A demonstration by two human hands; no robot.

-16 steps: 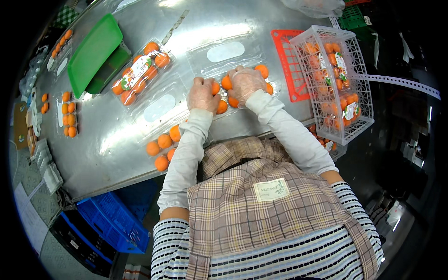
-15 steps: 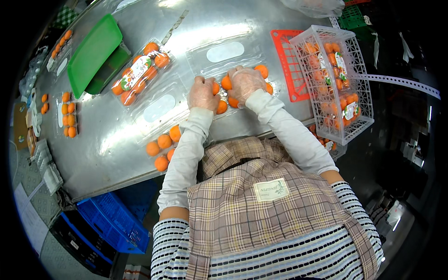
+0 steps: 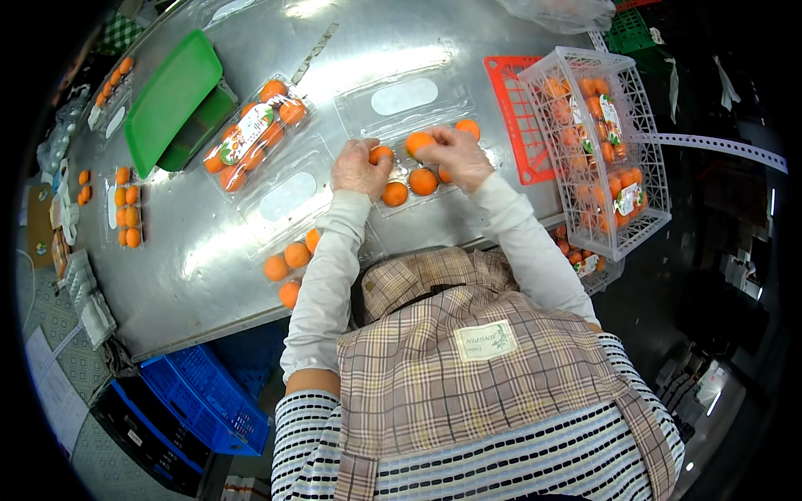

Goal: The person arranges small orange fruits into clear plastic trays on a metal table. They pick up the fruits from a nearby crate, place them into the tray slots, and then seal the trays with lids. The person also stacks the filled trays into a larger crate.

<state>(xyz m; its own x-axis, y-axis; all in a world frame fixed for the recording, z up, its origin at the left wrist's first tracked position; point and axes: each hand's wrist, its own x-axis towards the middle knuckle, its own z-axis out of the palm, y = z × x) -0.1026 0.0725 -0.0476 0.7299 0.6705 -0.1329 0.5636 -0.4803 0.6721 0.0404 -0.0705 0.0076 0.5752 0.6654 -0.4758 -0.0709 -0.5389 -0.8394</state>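
On the steel table (image 3: 159, 296), an open clear clamshell (image 3: 368, 206) holds several oranges (image 3: 394, 194). My left hand (image 3: 361, 169), in a thin clear glove, is closed around an orange (image 3: 380, 154) at the clamshell's left end. My right hand (image 3: 458, 160), gloved too, pinches another orange (image 3: 418, 144) at the back row, tilted with its fingers over it. The clamshell's lid (image 3: 404, 96) lies open behind them. Left of my hands sits a closed, labelled pack of oranges (image 3: 256, 131). Another open pack with loose-set oranges (image 3: 296, 254) is near the front edge, partly behind my left forearm.
A green tray (image 3: 174, 96) stands back left, with smaller orange packs (image 3: 127, 213) beside it. At right, a red grate (image 3: 526, 150) lies beside a clear crate (image 3: 626, 230) of filled packs, with a perforated strip (image 3: 718, 146) beyond. Blue crates (image 3: 209, 397) are below the table's left side.
My right hand has shifted right and turned, uncovering oranges in the front row, and the orange in its fingers shows more. My left hand has moved slightly left.
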